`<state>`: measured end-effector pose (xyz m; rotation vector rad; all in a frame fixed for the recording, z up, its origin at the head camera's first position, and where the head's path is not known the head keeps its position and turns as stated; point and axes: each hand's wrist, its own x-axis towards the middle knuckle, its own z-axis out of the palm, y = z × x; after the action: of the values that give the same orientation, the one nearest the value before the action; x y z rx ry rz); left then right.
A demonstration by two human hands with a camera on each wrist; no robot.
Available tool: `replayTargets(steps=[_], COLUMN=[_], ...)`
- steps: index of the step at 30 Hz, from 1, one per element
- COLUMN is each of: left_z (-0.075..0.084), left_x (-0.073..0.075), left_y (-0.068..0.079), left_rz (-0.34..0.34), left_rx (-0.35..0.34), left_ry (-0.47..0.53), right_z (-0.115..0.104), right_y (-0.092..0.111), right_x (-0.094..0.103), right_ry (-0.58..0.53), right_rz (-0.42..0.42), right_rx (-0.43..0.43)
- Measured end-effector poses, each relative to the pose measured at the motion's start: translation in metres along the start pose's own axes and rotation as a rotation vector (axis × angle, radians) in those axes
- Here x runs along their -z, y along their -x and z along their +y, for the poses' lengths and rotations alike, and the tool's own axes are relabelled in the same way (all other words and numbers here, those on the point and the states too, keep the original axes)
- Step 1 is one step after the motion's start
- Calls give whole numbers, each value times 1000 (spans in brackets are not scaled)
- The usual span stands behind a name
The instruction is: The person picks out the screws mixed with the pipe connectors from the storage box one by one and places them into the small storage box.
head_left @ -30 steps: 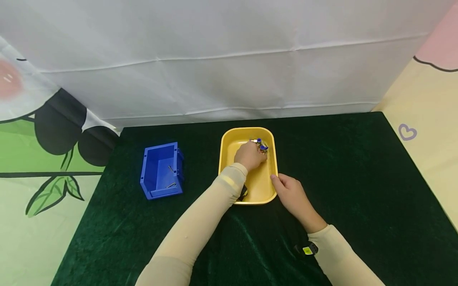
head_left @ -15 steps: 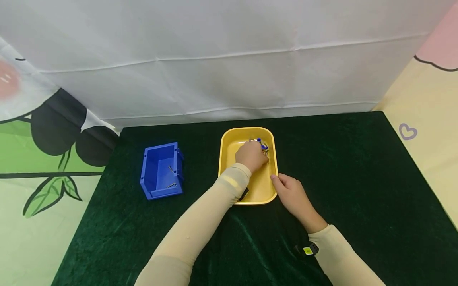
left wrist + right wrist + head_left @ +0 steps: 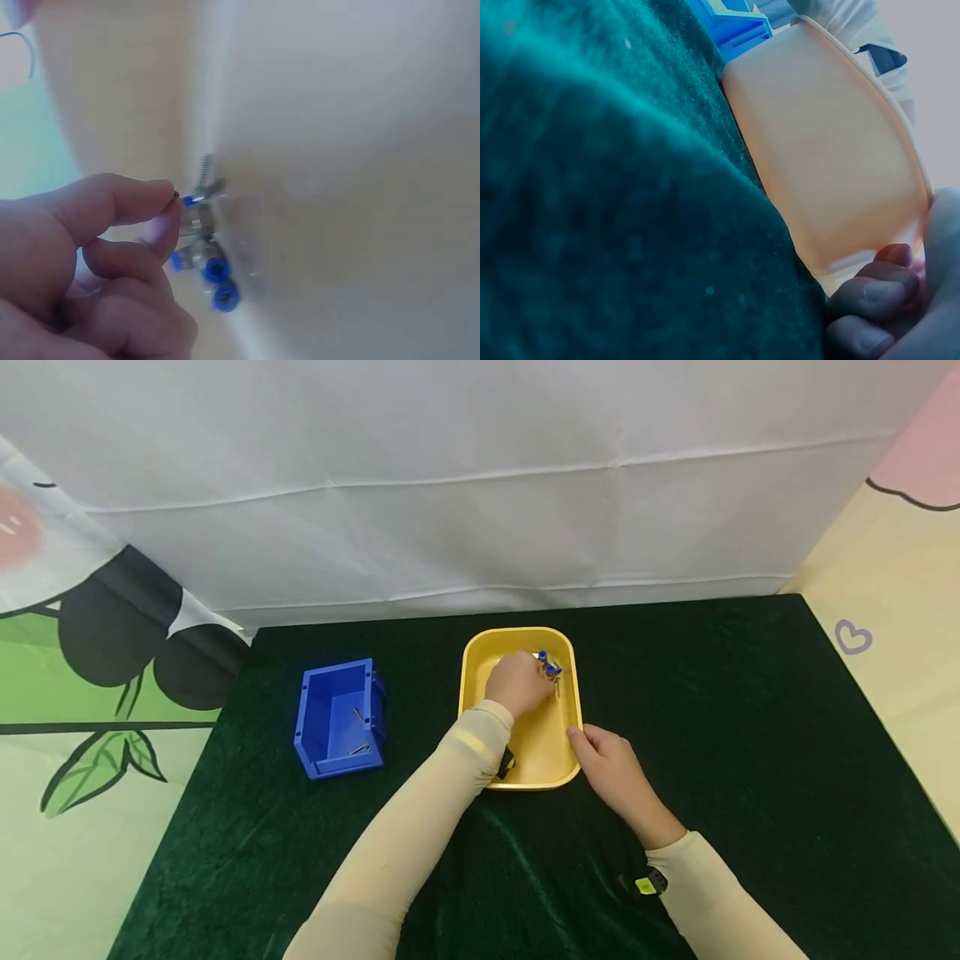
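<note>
My left hand (image 3: 519,685) is inside the yellow tray (image 3: 540,768). In the left wrist view its thumb and index finger (image 3: 135,199) pinch a small metal piece (image 3: 176,195), of which only a dark end shows. Just past the fingertips lie several metal push-in fittings (image 3: 216,270) with blue collars, and a threaded screw (image 3: 204,172) among them. At the tray's near right side my right hand (image 3: 611,768) grips the rim, thumb over the edge and fingers (image 3: 877,296) curled against the outer wall.
A blue open-front bin (image 3: 318,768) stands left of the tray, holding two small screws (image 3: 358,748). Dark green cloth (image 3: 712,710) covers the table. A white curtain (image 3: 480,543) hangs behind its far edge.
Among the fittings, my left hand has shifted slightly right, then back left and a little away from them. The right hand, tray and blue bin stay put.
</note>
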<state>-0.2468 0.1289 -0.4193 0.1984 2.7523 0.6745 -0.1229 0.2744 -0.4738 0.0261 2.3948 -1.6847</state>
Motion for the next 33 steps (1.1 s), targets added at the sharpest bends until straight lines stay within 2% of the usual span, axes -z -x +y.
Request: replayTargets(steps=[6, 11, 13, 22, 27, 33], left_z=[-2, -7, -9, -23, -41, -75], left_x=[11, 20, 25, 54, 68, 89], left_y=[5, 15, 20, 39, 49, 62], left_rz=[-23, -25, -14, 93, 129, 181], left_rx=[-13, -32, -44, -1, 26, 79], left_ry=[145, 246, 274, 377, 440, 469], right_z=[1, 1, 1, 0, 2, 3], right_y=[0, 0, -1, 0, 1, 1], right_x=[0, 0, -1, 1, 3, 2], right_ry=[1, -7, -5, -1, -9, -21], right_rz=[-4, -9, -6, -10, 0, 9], right_rx=[0, -5, -9, -30, -46, -61])
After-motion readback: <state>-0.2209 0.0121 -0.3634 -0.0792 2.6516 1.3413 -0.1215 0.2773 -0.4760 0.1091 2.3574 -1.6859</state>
